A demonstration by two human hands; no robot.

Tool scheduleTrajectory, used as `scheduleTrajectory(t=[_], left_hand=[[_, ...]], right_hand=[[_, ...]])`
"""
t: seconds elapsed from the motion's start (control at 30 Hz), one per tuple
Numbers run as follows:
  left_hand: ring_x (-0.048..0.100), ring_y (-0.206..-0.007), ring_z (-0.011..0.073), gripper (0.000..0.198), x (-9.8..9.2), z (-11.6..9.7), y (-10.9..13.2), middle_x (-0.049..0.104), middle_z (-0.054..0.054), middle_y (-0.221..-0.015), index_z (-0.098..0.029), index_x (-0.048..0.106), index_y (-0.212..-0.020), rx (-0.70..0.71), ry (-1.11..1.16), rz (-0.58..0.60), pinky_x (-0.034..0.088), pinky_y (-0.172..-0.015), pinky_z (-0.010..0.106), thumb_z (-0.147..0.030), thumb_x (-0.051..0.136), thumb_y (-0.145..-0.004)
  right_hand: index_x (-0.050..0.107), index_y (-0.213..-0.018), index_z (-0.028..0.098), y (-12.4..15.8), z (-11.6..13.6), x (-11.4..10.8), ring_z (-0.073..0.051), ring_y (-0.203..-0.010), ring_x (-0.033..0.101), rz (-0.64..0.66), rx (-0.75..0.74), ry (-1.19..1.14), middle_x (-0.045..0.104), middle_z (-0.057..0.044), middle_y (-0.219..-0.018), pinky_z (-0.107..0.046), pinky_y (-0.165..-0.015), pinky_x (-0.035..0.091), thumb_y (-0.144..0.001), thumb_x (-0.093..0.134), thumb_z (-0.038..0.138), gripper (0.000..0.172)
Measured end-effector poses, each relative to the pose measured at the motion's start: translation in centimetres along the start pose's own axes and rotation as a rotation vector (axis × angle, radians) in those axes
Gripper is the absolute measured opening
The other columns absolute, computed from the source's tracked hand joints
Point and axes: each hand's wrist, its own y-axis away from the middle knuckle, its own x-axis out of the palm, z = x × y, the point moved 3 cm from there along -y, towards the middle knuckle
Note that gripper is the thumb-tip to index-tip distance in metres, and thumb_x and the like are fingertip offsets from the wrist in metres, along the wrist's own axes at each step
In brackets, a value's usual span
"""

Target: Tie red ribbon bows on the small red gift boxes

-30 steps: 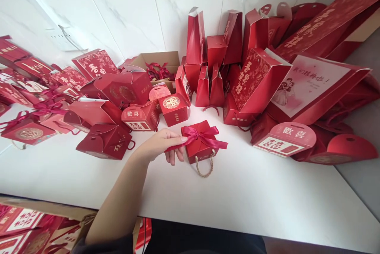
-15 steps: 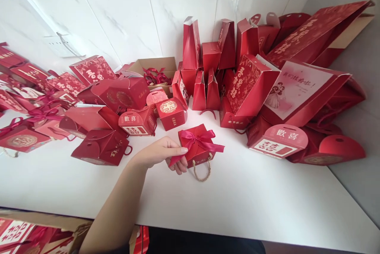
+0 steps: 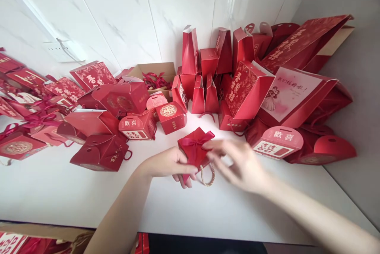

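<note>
A small red gift box stands on the white table, topped by a magenta ribbon bow. A twisted gold cord handle hangs from its near side. At the box's lower left, my left hand is closed, with a ribbon tail pinched between thumb and fingers. Reaching in from the right, my right hand has its fingertips at the bow's right loop. Motion blur smears those fingers, and whether they grip the loop is unclear.
Red gift boxes crowd the left side, and more boxes are stacked at the back and right. An open cardboard box holding ribbons stands behind. Another carton with red boxes sits below the table's front edge.
My right hand has come in from the right to the bow. My left hand, still on the ribbon tail, has shifted slightly right and down in view. The bow's tails lie differently.
</note>
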Motion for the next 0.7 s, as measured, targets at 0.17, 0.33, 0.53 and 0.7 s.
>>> scheduleTrajectory(t=[0.17, 0.33, 0.53, 0.7], left_hand=[[0.063, -0.069, 0.0152, 0.032, -3.2, 0.5, 1.4, 0.066, 0.001, -0.073, -0.018, 0.066, -0.086, 0.116, -0.157, -0.406, 0.047, -0.062, 0.025, -0.05, 0.064, -0.083], [0.049, -0.126, 0.022, 0.028, -5.3, 0.4, 1.1, 0.057, 0.006, -0.129, -0.024, 0.06, -0.117, 0.461, -0.121, -0.833, 0.041, -0.102, 0.034, -0.037, 0.049, -0.093], [0.047, -0.13, 0.0237, 0.014, -3.1, -0.1, -0.9, 0.051, 0.006, -0.136, -0.022, 0.065, -0.094, 0.542, -0.251, -0.679, 0.031, -0.115, 0.041, -0.032, 0.056, -0.091], [0.048, -0.131, 0.025, 0.013, -3.2, 0.1, -0.9, 0.051, 0.006, -0.138, -0.021, 0.062, -0.082, 0.551, -0.136, -0.63, 0.032, -0.115, 0.044, -0.032, 0.062, -0.088]], right_hand=[[0.036, -0.147, 0.022, 2.2, -1.5, 4.9, -0.016, -0.055, 0.06, 0.277, 0.09, 0.136, 0.07, -0.005, -0.077, -0.032, -0.059, 0.049, -0.095, 0.046, 0.022, 0.053], [0.018, -0.153, 0.036, 2.7, -0.5, 7.6, -0.017, -0.088, 0.07, 0.459, 0.45, -0.595, 0.062, -0.012, -0.125, -0.033, -0.077, 0.056, -0.088, 0.064, 0.031, 0.079], [0.029, -0.148, 0.043, 1.7, 0.0, 9.6, -0.024, -0.147, 0.022, 0.405, 0.498, -1.164, 0.017, -0.001, -0.162, -0.043, -0.109, 0.037, -0.077, 0.077, 0.03, 0.087], [0.045, -0.142, 0.038, 1.2, -1.3, 9.8, -0.021, -0.151, 0.009, 0.252, 0.443, -1.396, 0.018, 0.006, -0.162, -0.044, -0.116, 0.026, -0.085, 0.063, 0.026, 0.062]])
